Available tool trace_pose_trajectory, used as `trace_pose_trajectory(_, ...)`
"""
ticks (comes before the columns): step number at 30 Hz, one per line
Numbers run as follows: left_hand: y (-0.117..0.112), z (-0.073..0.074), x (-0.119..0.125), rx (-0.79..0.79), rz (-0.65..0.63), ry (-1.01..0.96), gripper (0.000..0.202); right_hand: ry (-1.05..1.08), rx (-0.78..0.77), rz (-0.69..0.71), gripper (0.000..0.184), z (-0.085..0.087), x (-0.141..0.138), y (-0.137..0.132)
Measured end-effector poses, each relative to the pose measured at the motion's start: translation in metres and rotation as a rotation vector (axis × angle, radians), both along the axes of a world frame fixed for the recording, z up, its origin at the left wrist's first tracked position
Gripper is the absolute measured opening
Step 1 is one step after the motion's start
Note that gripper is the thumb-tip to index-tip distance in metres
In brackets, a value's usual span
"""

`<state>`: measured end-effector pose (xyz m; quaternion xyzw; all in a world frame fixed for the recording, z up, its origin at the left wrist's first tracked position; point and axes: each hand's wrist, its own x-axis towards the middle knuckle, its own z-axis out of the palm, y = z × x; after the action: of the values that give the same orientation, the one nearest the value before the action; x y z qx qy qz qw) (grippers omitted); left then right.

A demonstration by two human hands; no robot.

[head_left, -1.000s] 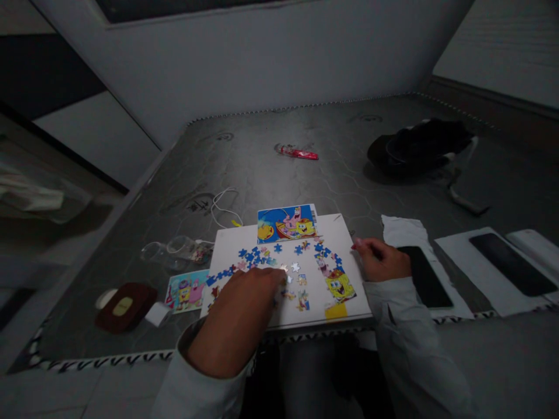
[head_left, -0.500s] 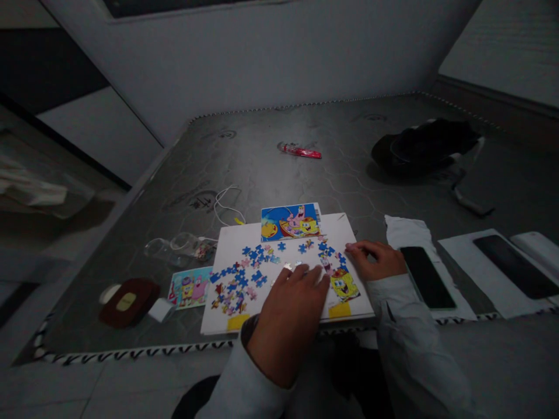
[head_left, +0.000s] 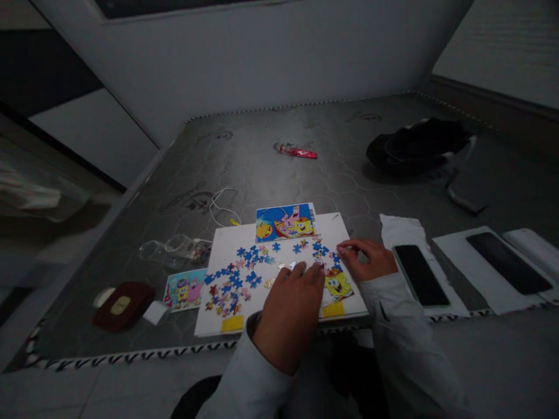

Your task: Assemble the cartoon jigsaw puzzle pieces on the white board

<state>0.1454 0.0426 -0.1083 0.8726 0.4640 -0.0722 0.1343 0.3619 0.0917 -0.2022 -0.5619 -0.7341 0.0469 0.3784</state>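
Observation:
A white board [head_left: 271, 233] carries loose jigsaw pieces [head_left: 231, 279], mostly blue, spread over its left half. On its right side sits a joined patch of puzzle [head_left: 338, 285] showing a yellow cartoon face. My left hand [head_left: 292, 302] lies palm down over the board, fingers apart, fingertips by the patch's left edge; what is under the palm is hidden. At the patch's upper right, my right hand [head_left: 369, 259] pinches a small pinkish jigsaw piece [head_left: 340, 249] between thumb and finger. A picture card [head_left: 286, 221] of the cartoon rests along the board's top edge.
Left of the board are a second cartoon card [head_left: 186, 289], a brown case [head_left: 124, 305], a white charger block [head_left: 156, 312] and clear plastic packaging [head_left: 168, 250]. Two phones [head_left: 421, 273] lie to the right. Farther back are a red item [head_left: 301, 153] and a black bag [head_left: 414, 148].
My right hand has come slightly left and down toward the patch, still pinching the piece. My left hand stays nearly in place. The whole view has shifted a little.

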Motion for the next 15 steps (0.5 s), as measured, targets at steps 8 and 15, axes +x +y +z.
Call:
trace_pose_trajectory(8, 0.005, 0.0, 0.001, 0.055, 0.025, -0.016, 0.045, -0.057, 0.004, 0.027, 0.023, -0.004, -0.01, 0.0)
trace_pose_trajectory(15, 0.005, -0.004, 0.005, 0.054, 0.042, -0.001, 0.046, -0.159, -0.011, 0.114, 0.027, -0.01, -0.007, 0.0)
